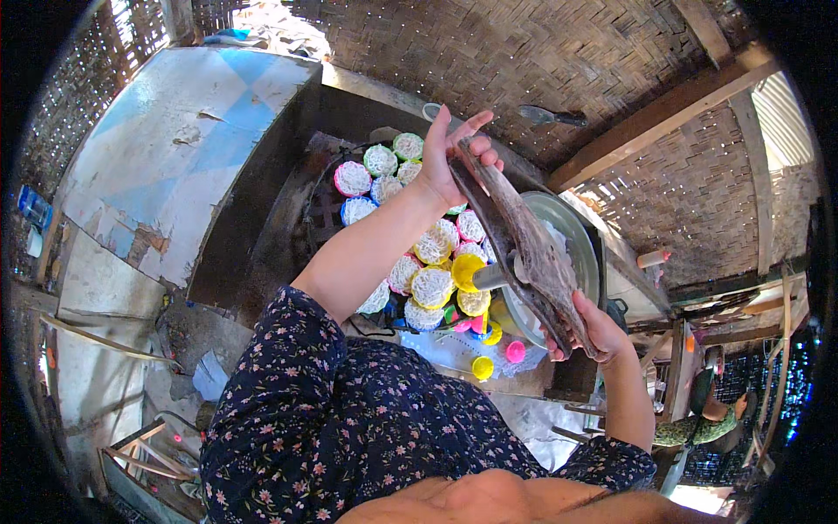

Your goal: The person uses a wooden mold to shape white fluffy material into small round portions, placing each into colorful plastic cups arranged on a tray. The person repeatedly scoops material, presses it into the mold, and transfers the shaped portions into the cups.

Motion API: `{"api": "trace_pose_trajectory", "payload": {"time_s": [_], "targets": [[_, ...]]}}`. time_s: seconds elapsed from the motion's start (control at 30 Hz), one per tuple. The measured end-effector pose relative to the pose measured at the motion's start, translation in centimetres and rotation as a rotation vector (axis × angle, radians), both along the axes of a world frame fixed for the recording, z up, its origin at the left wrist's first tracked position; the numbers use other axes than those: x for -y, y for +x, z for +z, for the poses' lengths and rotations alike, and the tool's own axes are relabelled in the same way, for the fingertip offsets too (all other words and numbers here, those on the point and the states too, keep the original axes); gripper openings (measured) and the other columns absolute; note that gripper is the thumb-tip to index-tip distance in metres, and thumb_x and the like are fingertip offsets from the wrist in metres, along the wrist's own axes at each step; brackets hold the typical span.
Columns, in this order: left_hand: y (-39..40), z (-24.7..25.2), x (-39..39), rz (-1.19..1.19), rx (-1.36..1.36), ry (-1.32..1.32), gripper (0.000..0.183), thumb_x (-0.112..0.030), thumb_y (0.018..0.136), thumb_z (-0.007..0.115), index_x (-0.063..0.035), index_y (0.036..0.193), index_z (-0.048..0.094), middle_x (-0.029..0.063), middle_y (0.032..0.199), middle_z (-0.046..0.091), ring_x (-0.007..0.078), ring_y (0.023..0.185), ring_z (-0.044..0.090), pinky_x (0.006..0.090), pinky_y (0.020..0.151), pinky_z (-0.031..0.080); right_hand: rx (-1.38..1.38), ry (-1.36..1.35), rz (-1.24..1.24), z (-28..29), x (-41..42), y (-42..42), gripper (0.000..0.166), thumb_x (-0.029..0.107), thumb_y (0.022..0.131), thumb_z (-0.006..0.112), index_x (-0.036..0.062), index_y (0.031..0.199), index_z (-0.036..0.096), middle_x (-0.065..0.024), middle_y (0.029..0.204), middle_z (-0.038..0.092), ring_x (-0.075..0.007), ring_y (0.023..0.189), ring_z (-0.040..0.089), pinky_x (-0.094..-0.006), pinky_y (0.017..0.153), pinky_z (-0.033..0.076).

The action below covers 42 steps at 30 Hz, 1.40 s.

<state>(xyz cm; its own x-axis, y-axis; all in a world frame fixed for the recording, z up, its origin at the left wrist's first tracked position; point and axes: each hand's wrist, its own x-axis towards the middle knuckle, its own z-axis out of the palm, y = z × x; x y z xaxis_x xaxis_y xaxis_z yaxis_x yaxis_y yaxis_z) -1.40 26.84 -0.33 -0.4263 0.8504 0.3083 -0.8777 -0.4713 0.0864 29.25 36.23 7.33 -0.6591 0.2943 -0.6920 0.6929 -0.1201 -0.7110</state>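
Observation:
A wooden hand press with two long, weathered handles slants before me. My left hand grips its far end, some fingers curled over the wood. Around the near end of both handles, my right hand is closed. A metal cylinder sticks out of the press at its middle. At the cylinder's mouth is a yellow round mould; whether they touch I cannot tell. Left of the press lie several white noodle-like cakes on coloured moulds. Partly hidden behind the press, a large metal basin holds something white.
Loose moulds, one yellow and one pink, lie at the near edge. A painted, peeling board stands at left. Woven bamboo walls enclose the far side, crossed by a wooden beam. Another person's arm shows at right.

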Motion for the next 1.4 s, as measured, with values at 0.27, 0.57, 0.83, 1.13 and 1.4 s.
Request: {"api": "trace_pose_trajectory", "payload": {"time_s": [0.27,0.57,0.83,1.13,1.4], "targets": [[-1.4,-1.8,1.1,-0.005,0.082,-0.004,0.053,-0.061,0.086,0.041,-0.0126,0.1,0.057,-0.0011,0.055,0.046,0.0192,0.058,0.051,0.0406,0.07,0.043,0.024,0.086,-0.05,0.0,1.8,-1.9,0.06,0.055,0.091,0.038,-0.0009,0.098,0.059,-0.0102,0.069,0.061,-0.0178,0.049,0.059,-0.0289,0.045,0.049],[-3.0,-0.6,0.8,0.126,0.026,-0.075,0.051,-0.058,0.088,0.04,-0.0127,0.092,0.063,-0.0046,0.049,0.043,0.0151,0.052,0.048,0.0372,0.067,0.043,0.014,0.325,0.026,-0.5,1.3,-3.5,0.062,0.056,0.09,0.039,-0.0019,0.081,0.061,-0.0093,0.057,0.057,-0.0162,0.043,0.054,-0.0286,0.04,0.043],[-1.0,-1.0,-0.1,0.062,0.12,-0.134,0.05,-0.057,0.088,0.039,-0.0124,0.084,0.061,-0.0046,0.047,0.036,0.0148,0.048,0.044,0.0361,0.061,0.042,0.075,0.417,-0.036,0.3,1.4,-2.0,0.064,0.058,0.085,0.047,-0.0048,0.078,0.061,-0.0102,0.057,0.056,-0.0163,0.042,0.051,-0.0276,0.038,0.04],[-1.6,-0.6,1.3,0.056,0.135,-0.214,0.049,-0.059,0.087,0.039,-0.0137,0.076,0.054,-0.0026,0.045,0.034,0.0161,0.043,0.039,0.0362,0.056,0.038,0.011,0.426,-0.002,-1.1,3.6,-2.4,0.06,0.053,0.089,0.042,-0.0021,0.071,0.058,-0.0089,0.05,0.052,-0.0157,0.036,0.048,-0.0268,0.032,0.036],[-1.0,0.9,0.5,0.102,0.107,-0.252,0.047,-0.056,0.089,0.037,-0.0145,0.07,0.049,-0.0042,0.043,0.03,0.013,0.04,0.035,0.0315,0.053,0.036,0.013,0.557,0.022,-1.1,2.2,-2.0,0.062,0.055,0.087,0.046,-0.001,0.063,0.056,-0.0074,0.05,0.051,-0.0138,0.037,0.047,-0.027,0.036,0.037]]}}
